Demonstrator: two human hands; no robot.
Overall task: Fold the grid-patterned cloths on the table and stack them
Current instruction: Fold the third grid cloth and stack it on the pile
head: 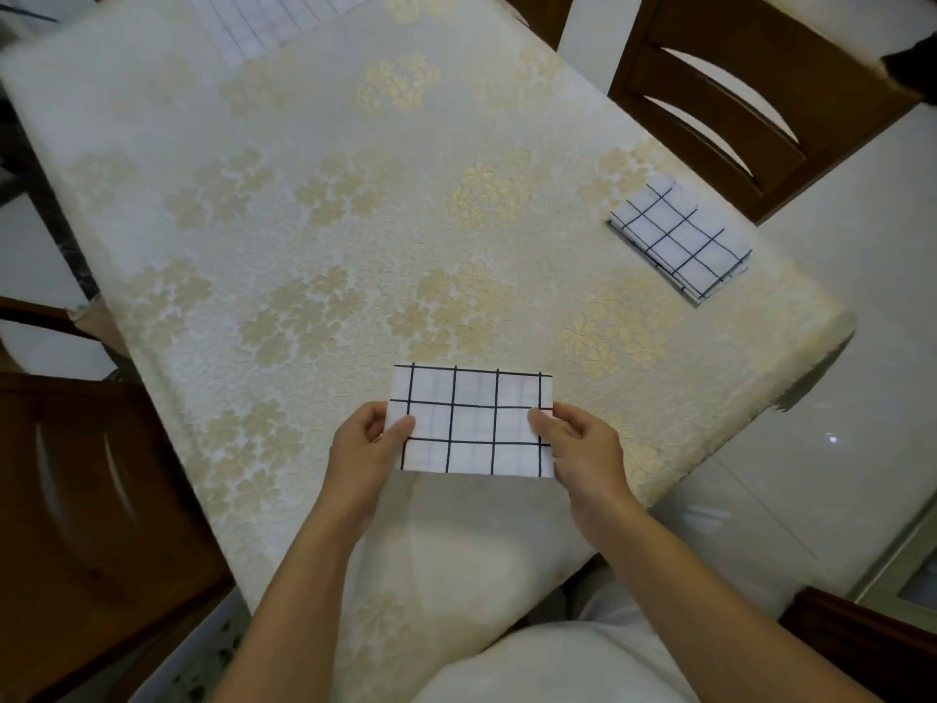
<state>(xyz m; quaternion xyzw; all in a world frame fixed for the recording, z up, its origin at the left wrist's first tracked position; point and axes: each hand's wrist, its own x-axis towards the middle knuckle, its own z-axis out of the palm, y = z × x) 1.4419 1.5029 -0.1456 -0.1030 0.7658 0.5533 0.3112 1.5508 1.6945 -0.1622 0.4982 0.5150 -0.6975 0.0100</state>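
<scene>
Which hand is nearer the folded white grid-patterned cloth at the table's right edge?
Right. The right hand pinches the held grid cloth's side toward the folded cloth; the left hand grips its opposite side.

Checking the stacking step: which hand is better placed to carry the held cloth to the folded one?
Probably the right hand: it pinches the held cloth, and the folded cloth lies on its side.

held cloth (471, 421) near, folded stack (679, 235) right
</scene>
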